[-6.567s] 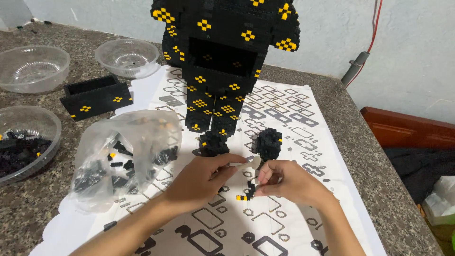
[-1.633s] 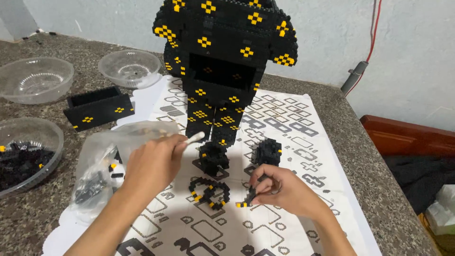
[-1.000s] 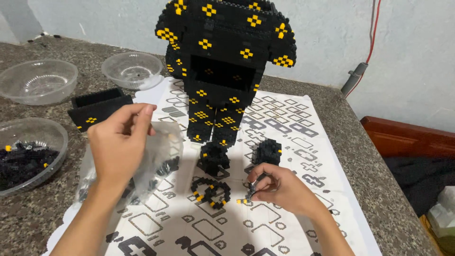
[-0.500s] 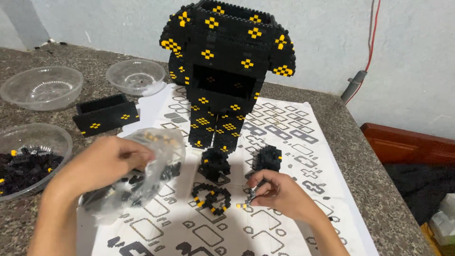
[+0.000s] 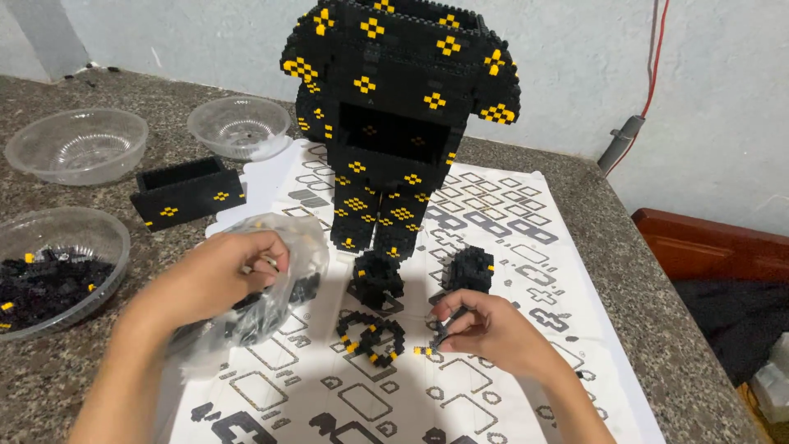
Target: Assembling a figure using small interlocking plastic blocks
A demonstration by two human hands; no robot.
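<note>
While the tall black-and-yellow brick figure (image 5: 400, 123) is standing at the back of the printed instruction sheet (image 5: 509, 247), the left hand (image 5: 218, 279) is reaching into a clear plastic bag (image 5: 271, 288) of small black bricks, down and to the left of the figure's legs; its fingers are curling together at the bag's mouth, though whether they are pinching a piece is hidden by the plastic. The right hand (image 5: 493, 333) is resting on the sheet below and to the right of the figure, its fingertips pressing together around a thin dark tool (image 5: 444, 329), beside a tiny yellow piece (image 5: 423, 351).

Judging from what is lying about, the figure's body is largely built, yet parts are waiting loose: a small ring of black and yellow bricks (image 5: 370, 337) is lying just below the figure's feet, between the hands, with two dark lumps (image 5: 378, 275) and (image 5: 470, 270) sitting just above it. A black open box section (image 5: 187, 191) is sitting left of the figure, apart from it. A bowl of loose bricks (image 5: 53, 271) is sitting far left, and two clear bowls (image 5: 78, 144) and (image 5: 240, 125) are sitting behind it, nearly bare, so plenty of assembling seems left.
</note>
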